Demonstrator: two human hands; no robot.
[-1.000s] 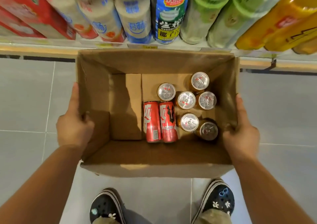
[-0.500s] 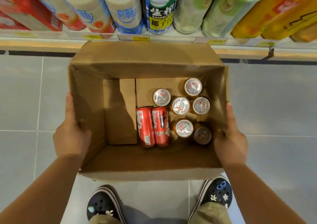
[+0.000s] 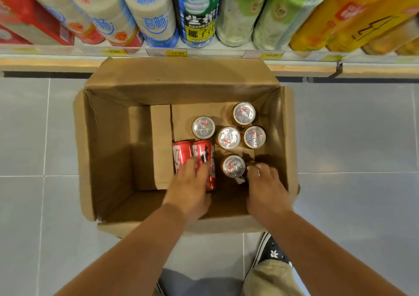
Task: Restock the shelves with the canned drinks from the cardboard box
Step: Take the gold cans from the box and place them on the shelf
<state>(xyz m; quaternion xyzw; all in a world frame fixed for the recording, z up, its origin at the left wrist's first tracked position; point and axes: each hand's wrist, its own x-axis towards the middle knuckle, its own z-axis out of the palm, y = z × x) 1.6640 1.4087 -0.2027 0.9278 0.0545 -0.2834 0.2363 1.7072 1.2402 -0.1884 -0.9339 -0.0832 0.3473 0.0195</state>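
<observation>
An open cardboard box (image 3: 106,150) sits on the floor below the shelf (image 3: 210,54). Inside at the right stand several silver-topped cans (image 3: 229,137). Two red cans (image 3: 182,151) lie side by side to their left. My left hand (image 3: 188,191) is inside the box, its fingers spread over the near ends of the red cans. My right hand (image 3: 265,189) is also inside, fingers curled down over an upright can at the near right, which it hides. Just left of those fingertips stands another upright can (image 3: 233,166). The left half of the box floor is bare.
The shelf holds large bottles: white milk-drink bottles (image 3: 149,12), a blue coconut-drink bottle (image 3: 199,12), green ones (image 3: 244,10), orange ones (image 3: 335,16) and a red carton (image 3: 29,19). Grey floor tiles (image 3: 351,137) surround the box. My shoe (image 3: 272,252) is just behind it.
Both hands have let go of the box sides and reached inside, left onto the red cans, right onto the near right can. The box has gone lower and now rests on the floor.
</observation>
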